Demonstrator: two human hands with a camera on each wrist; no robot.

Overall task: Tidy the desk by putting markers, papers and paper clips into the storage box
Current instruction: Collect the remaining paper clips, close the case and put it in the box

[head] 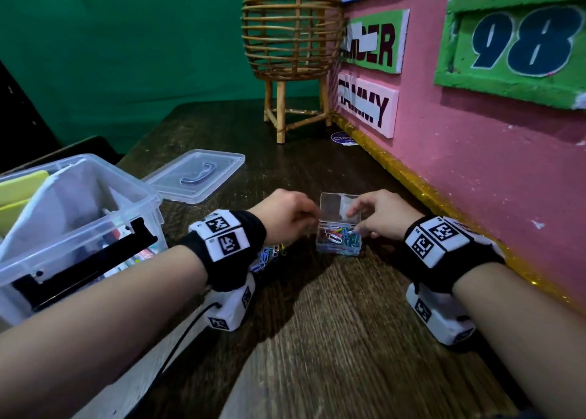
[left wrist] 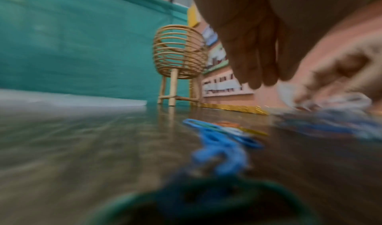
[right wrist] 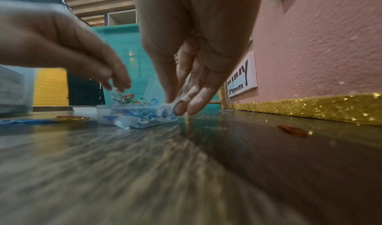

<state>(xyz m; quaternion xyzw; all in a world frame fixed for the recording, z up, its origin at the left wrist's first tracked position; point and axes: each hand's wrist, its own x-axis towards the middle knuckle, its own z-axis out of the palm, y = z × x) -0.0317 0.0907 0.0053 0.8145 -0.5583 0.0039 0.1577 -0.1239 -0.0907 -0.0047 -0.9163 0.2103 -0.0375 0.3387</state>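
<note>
Head view: one small clear clip case [head: 338, 237] sits on the desk [head: 333, 339], hinged lid up, part-filled with coloured paper clips. Right hand [head: 380, 217] has its fingers curled on the case's right end, likely steadying it while it is filled. Left hand [head: 285, 217] is bunched over the left rim; whether it pinches a clip can't be told here. One loose heap of clips [head: 269, 256] lies by the left wrist. One storage box [head: 73, 228] stands open at left, papers inside, its single lid [head: 196, 177] laid flat behind (out of the way for loading).

Left wrist view: blurred; loose clips on the wood, blue ones nearest; uncountable.

Right wrist view: right fingertips [right wrist: 179, 108] press the case corner; left fingers seem to pinch something pale over the clips; one orange clip [right wrist: 291, 129] lies apart near the gold trim [right wrist: 310, 107]
</note>
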